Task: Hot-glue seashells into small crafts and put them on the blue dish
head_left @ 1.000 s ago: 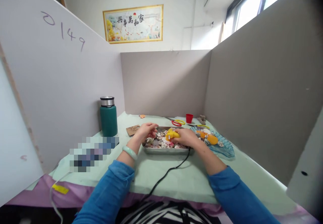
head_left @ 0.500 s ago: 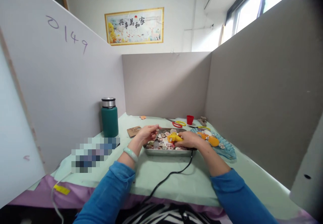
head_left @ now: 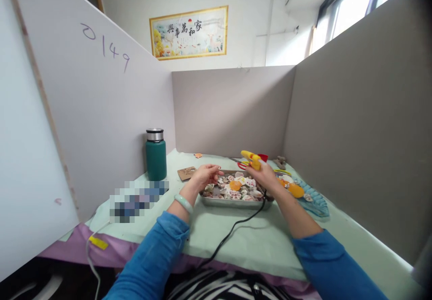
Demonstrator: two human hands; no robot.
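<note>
The right hand has the yellow glue gun firmly in its grip, fingers wrapped round the handle, and the gun is up above the back right part of the metal tray! Its nose points away to the left, and the black cord curves down from beside the wrist, over the pale green cloth to the near edge. Over on the other side, the left hand hangs at the tray's back left corner, thumb and fingertips drawn narrowly together; whether anything small sits between them, I can't tell. And look at that tray, crowded with shells, an orange piece lying among them near the middle! Just right of it spreads a blue fan-shaped piece with orange bits on top. Behind the gun, a red cup peeks out, partly hidden, with red-handled scissors close by.
</note>
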